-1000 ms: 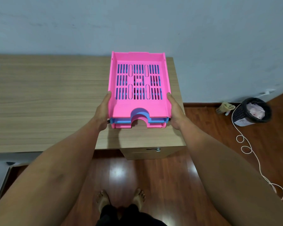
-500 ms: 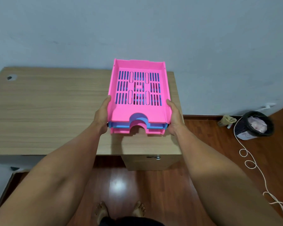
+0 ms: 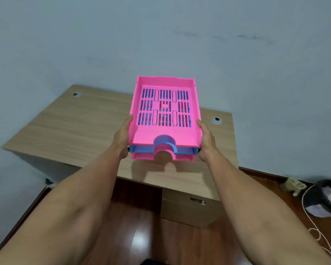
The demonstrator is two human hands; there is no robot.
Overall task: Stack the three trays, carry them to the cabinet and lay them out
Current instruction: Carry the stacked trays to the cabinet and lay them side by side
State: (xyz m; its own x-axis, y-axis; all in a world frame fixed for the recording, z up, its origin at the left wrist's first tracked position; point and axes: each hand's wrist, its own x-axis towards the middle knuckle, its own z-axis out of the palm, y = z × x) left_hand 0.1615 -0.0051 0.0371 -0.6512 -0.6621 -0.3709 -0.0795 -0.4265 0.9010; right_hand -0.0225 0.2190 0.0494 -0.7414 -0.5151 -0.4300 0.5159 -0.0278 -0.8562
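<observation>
Three trays sit nested in one stack [image 3: 165, 119], held in the air above the near edge of a wooden desk [image 3: 80, 131]. Uppermost is a pink tray [image 3: 147, 134] with a slotted floor; under it shows the front edge of a blue tray [image 3: 183, 150], and under that a second pink one [image 3: 141, 155]. Each front edge has a half-round cutout, and the three cutouts line up. Both hands clamp the stack from its sides near the front end: the left hand [image 3: 121, 139] presses flat against the left wall with the thumb lying along the top rim, and the right hand [image 3: 206, 144] does likewise on the right wall. Fingers below the stack are hidden, so how far they curl under cannot be told. A shadow of the stack falls on the desk just beneath it, so stack and desk are apart. Behind the desk rises a plain grey wall [image 3: 180, 35]. Under the desk's right end is a drawer unit [image 3: 187, 207] on a dark wood floor [image 3: 138, 226]. Far right, a black bin [image 3: 329, 199] stands on the floor beside a white cord [image 3: 311, 226].
</observation>
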